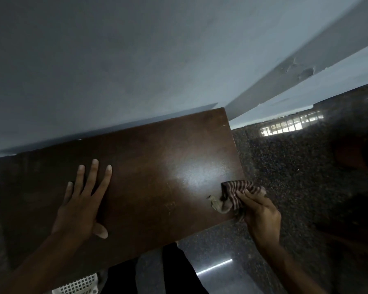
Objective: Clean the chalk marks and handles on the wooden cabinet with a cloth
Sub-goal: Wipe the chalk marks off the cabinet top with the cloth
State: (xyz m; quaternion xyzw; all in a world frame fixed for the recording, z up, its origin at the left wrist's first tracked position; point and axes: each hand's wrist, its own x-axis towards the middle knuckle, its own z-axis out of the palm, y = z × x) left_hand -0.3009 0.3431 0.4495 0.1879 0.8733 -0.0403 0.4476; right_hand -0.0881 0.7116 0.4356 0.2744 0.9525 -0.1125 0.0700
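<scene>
Pinched tight in my right hand [260, 211] is the cloth [238, 193], fingers curled around a bunched wad of it, and my left hand [84, 200] is spread wide and flat, holding nothing, palm pressed on the cabinet [149, 166].

Biggest thing up top is the wall [115, 60], pale blue-grey, with a patch of flaking paint on the beam to the right. Down the right side runs the floor [285, 177], dark speckled stone, shiny, with a window's glare bouncing off it near the wall.

Then the cabinet, one dark brown wooden top seen from above, pushed against the wall, a soft shine across its right half. Its front and handles are out of sight from here, and I can't make out any chalk on the top.

One basket [79, 286], white lattice plastic, peeks out at the bottom edge below the cabinet; what's in it I can't tell.

Two hands, one cloth. Left arm comes in from the lower left, four fingers fanned toward the wall, thumb out to the side. Right arm comes up from the lower right, wrist bent, knuckles over the cabinet's right edge. The cloth is striped, dark and pale, with a frayed tail trailing left onto the wood just beside my fingertips [240, 195].
</scene>
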